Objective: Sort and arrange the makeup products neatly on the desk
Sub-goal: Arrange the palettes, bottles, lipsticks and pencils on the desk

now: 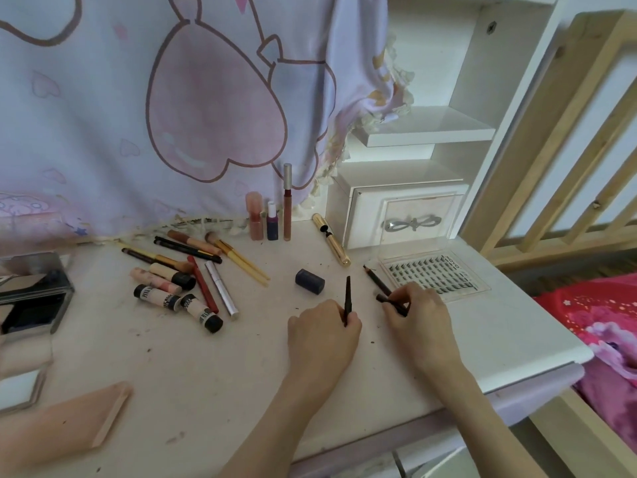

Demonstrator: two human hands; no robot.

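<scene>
Left hand (324, 326) curled around a thin black pencil (347, 298), tip pointing up and away, low over the tabletop (213, 367). Right hand (418, 313) pinching a second dark pencil (391, 303) at its near end, with a brown pencil (376, 280) lying under or against it, point aimed toward the back; cannot tell whether the fingers grip both. Taking the dark blue cap (310, 281) as landmark: left hand just in front of it, right hand to its right. Further right of the cap, past the right hand, a clear lash tray (435, 276) with rows of lash clusters, lying flat near the tabletop's right edge. Behind and right of the cap, a gold tube (332, 239) lying at a slant before a small white drawer (403, 215) with a bow handle. Behind the cap, standing upright in a row against the curtain (172, 98): a peach bottle (254, 215), a small purple bottle (272, 220), a tall lip gloss (287, 201). Left of the cap, a loose heap: gold-handled brushes (241, 258), a silver tube (221, 288), a red pencil (202, 284), two black-capped tubes (179, 302), more pencils and sticks crossing one another. Far left of the cap, an open mirrored compact (32, 291). Front left, a pink flat case (69, 422).
</scene>
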